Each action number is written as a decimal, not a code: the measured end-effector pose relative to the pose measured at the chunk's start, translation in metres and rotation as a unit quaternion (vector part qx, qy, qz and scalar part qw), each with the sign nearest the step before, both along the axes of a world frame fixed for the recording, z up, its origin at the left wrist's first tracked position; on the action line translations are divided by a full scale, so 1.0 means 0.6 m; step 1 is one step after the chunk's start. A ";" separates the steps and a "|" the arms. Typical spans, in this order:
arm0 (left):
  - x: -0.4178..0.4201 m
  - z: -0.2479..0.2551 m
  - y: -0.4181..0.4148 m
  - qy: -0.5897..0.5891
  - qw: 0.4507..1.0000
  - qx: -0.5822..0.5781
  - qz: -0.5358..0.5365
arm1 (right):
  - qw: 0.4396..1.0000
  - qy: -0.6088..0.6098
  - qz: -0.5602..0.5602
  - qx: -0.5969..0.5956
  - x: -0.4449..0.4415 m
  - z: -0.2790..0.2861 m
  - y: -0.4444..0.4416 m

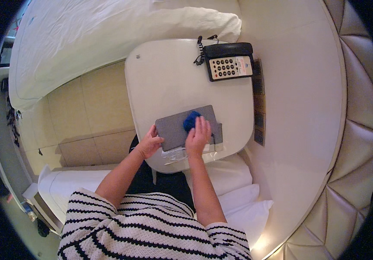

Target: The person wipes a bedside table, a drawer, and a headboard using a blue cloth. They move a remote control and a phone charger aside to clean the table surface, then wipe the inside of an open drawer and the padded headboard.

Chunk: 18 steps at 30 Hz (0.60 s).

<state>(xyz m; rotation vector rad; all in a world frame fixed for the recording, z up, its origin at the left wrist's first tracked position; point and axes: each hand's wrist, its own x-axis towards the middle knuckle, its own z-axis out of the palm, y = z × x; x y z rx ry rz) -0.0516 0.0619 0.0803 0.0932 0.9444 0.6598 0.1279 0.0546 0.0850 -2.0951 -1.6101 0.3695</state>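
Note:
A flat grey case or cover (pixel 173 133), like one for a tablet, is tilted over the near part of a white table (pixel 167 81). My left hand (pixel 150 143) grips its left edge, thumb on the front face. Against the middle of that face, my right hand (pixel 199 139) holds a crumpled blue cloth or soft pad (pixel 191 121); its exact kind is unclear. A second grey piece (pixel 219 133) shows behind the right side of the case. Below the case lie a white cable (pixel 176 155) and clear plastic, partly hidden by my right wrist.
A black corded telephone (pixel 228 61) stands at the table's far right corner. Wall sockets (pixel 259 104) line the wall beside it. A white-covered bed (pixel 102 39) lies beyond the table, and white pillows (pixel 241 208) are near my right side.

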 end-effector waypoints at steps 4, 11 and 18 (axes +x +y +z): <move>-0.010 -0.040 -0.008 -0.002 0.999 -0.014 -0.037 | 0.981 0.087 0.173 0.025 -0.083 0.018 0.003; -0.007 -0.019 -0.001 -0.005 1.000 -0.012 -0.016 | 0.994 0.005 0.103 0.030 -0.007 -0.026 0.018; -0.008 -0.020 -0.016 0.004 1.000 -0.019 -0.003 | 0.998 0.028 -0.047 0.031 0.081 -0.058 0.042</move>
